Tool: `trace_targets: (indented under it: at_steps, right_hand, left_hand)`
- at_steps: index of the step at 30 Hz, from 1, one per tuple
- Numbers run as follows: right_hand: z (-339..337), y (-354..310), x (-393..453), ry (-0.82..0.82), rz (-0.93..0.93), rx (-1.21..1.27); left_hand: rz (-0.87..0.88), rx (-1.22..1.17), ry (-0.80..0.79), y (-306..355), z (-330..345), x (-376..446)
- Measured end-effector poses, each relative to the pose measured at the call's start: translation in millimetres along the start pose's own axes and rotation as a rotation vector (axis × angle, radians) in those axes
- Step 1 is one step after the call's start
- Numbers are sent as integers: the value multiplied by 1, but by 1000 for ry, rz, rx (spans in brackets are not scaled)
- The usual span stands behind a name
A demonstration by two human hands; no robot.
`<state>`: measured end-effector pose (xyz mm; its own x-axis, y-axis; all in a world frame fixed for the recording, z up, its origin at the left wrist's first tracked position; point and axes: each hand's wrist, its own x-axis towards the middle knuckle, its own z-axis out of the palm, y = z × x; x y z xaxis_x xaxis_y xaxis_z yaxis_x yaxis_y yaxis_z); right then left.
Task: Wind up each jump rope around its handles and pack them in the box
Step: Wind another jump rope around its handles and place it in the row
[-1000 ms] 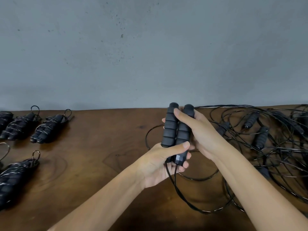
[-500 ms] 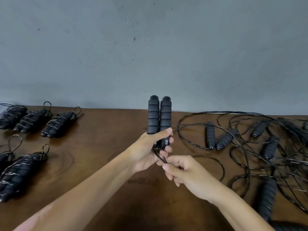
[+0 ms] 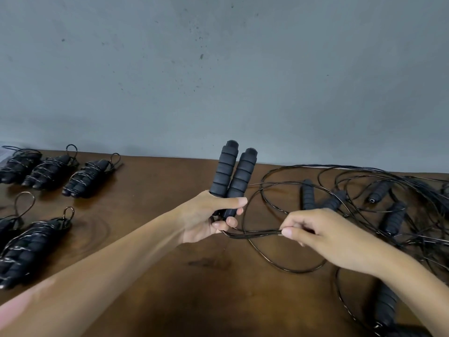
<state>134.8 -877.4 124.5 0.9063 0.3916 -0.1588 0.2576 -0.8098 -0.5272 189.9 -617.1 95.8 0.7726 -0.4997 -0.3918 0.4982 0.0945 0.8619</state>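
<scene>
Black foam covers the pair of handles (image 3: 232, 172) that stands nearly upright at the centre of the view, side by side and touching, tops tilted slightly toward one o'clock. The left hand (image 3: 209, 218) grips their lower ends, thumb laid across the front. From the bottom of the handles the thin black cord (image 3: 255, 233) runs toward three o'clock, doubled, to the right hand (image 3: 315, 235), which pinches both strands between thumb and curled fingers. Past that pinch the cord falls in loose loops on the brown wooden table (image 3: 170, 276). At two to four o'clock lies a tangle of unwound ropes (image 3: 388, 207), their cords crossing those loops. At nine to ten o'clock five wound bundles (image 3: 85, 177) lie in rows. No box is in view. The likely trouble is a snag: as winding draws the slack in, the cord could catch a neighbouring rope and drag it along. The two strands could also slip apart in the pinch, giving uneven turns, and the handles could splay if the left grip loosens.
</scene>
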Motion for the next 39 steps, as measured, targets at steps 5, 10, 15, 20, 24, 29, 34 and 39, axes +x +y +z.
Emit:
trace_targets:
  at_steps: [5,10,15,20,24,29,34,39]
  right_hand:
    - [-21,1,4,165,100,-248]
    - [-26,-12,11,278,68,-368]
    - [-31,-22,12,217,-38,-321]
    - [-34,-41,12,266,-96,-446]
    - [-42,-57,12,445,-194,-605]
    - [-41,-64,21,471,-463,-715]
    - [-48,-67,37,381,-562,-738]
    - [-65,-76,53,150,-361,-733]
  left_hand:
    - [-40,103,-84,2,-3,-3]
    - [-92,184,-185,0,6,-3]
    - [-120,261,-230,-2,13,-1]
    - [-169,322,-248,-3,18,-1]
    - [-222,332,-191,-8,27,0]
    - [-248,378,-197,-4,39,2]
    - [-285,514,-239,-1,45,-1]
    - [-292,713,-341,-1,45,-7]
